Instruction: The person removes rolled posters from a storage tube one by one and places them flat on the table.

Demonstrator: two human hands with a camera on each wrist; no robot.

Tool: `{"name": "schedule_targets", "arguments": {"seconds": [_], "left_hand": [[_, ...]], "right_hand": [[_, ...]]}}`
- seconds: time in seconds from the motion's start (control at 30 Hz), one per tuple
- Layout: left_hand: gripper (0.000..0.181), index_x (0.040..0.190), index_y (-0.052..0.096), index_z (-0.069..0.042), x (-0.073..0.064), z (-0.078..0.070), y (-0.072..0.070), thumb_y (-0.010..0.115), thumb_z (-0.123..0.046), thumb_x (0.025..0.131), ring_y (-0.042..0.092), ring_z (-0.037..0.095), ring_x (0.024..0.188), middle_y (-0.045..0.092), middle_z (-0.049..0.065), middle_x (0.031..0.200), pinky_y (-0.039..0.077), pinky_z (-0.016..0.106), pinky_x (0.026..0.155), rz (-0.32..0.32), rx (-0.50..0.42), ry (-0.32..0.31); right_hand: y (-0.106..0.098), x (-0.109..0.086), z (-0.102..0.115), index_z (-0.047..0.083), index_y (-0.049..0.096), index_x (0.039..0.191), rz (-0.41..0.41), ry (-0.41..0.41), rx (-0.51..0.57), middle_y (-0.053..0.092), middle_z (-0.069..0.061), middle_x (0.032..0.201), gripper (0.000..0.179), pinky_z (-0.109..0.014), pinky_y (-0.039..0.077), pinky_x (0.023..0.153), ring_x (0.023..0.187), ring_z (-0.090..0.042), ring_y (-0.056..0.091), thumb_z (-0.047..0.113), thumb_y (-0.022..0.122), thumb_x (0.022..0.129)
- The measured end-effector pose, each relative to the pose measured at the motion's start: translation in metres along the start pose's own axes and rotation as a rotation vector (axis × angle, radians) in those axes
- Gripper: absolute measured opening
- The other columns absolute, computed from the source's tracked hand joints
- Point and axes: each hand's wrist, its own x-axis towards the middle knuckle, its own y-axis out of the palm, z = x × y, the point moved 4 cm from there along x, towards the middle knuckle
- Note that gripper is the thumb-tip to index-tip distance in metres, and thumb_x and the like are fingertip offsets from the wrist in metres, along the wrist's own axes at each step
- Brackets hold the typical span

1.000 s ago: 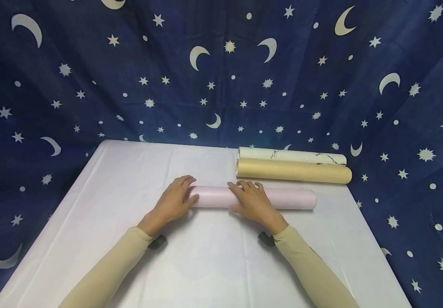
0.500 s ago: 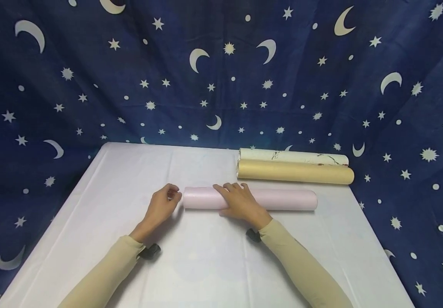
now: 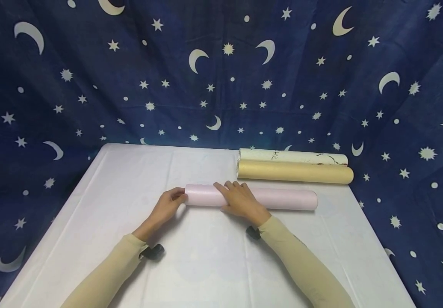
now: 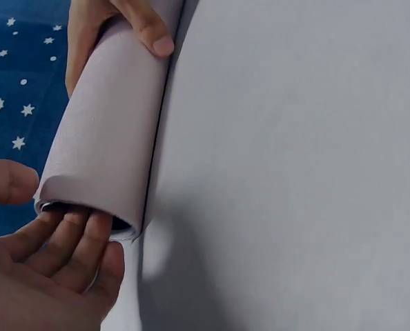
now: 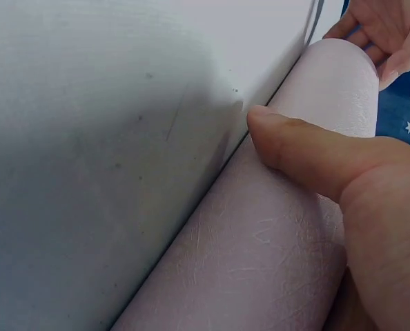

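A pale pink wallpaper roll (image 3: 287, 198) with a finely creased surface lies crosswise on the white-covered table. At its left end is my left hand (image 3: 166, 207); in the left wrist view, the fingers (image 4: 74, 241) reach into the hollow end and the thumb lies outside by the rim. Their tips are hidden inside the roll. My right hand (image 3: 243, 202) grips the roll from above, left of its middle. In the right wrist view the thumb (image 5: 295, 145) lies along the near side, while the other fingers are mostly hidden behind the roll.
Behind the pink roll, toward the right, lie a yellow roll (image 3: 294, 171) and a white roll with a branch pattern (image 3: 294, 156), side by side. A dark blue curtain (image 3: 221, 94) with moons and stars hangs around the white table cover (image 3: 202, 256).
Both hands have shifted left along the pink roll. The left hand came off its end, fingers curled, then returned with fingers inside the opening. The roll's left end now sits slightly higher.
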Motion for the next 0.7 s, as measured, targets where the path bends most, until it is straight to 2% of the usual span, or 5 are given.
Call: {"name": "schedule_targets", "arguments": {"seconds": [0.17,0.33,0.5,0.7], "left_hand": [[0.045,0.137,0.051,-0.001,0.003,0.003,0.007,0.051,-0.025,0.099,0.057,0.032,0.125,0.062,0.018,0.132,0.041,0.048,0.110,0.045,-0.158,-0.086],[0.046,0.138,0.049,0.002,0.004,0.002,0.012,0.048,-0.024,0.100,0.051,0.031,0.130,0.059,0.017,0.135,0.036,0.049,0.114,0.059,-0.246,-0.118],[0.043,0.136,0.050,0.001,0.004,0.001,0.013,0.045,-0.024,0.101,0.048,0.028,0.126,0.058,0.015,0.132,0.029,0.050,0.116,0.079,-0.298,-0.123],[0.040,0.133,0.052,0.002,0.007,0.002,0.014,0.045,-0.022,0.101,0.049,0.024,0.117,0.060,0.015,0.126,0.033,0.044,0.110,0.083,-0.304,-0.115]], "right_hand": [[0.002,0.002,-0.002,0.023,0.034,0.152,-0.003,-0.003,0.002,0.059,-0.008,0.125,0.081,-0.049,0.043,0.095,0.113,-0.030,0.056,0.039,0.075,0.084],[0.003,0.002,-0.002,0.023,0.034,0.152,-0.010,-0.009,-0.008,0.058,-0.008,0.125,0.081,-0.049,0.043,0.096,0.113,-0.030,0.056,0.039,0.075,0.084],[0.004,0.002,-0.001,0.023,0.034,0.152,-0.016,-0.008,-0.014,0.058,-0.008,0.125,0.081,-0.049,0.043,0.095,0.114,-0.031,0.056,0.040,0.075,0.085],[0.003,0.002,-0.002,0.023,0.035,0.152,-0.017,-0.003,-0.006,0.059,-0.008,0.125,0.080,-0.049,0.043,0.096,0.114,-0.031,0.056,0.040,0.075,0.084]]}}
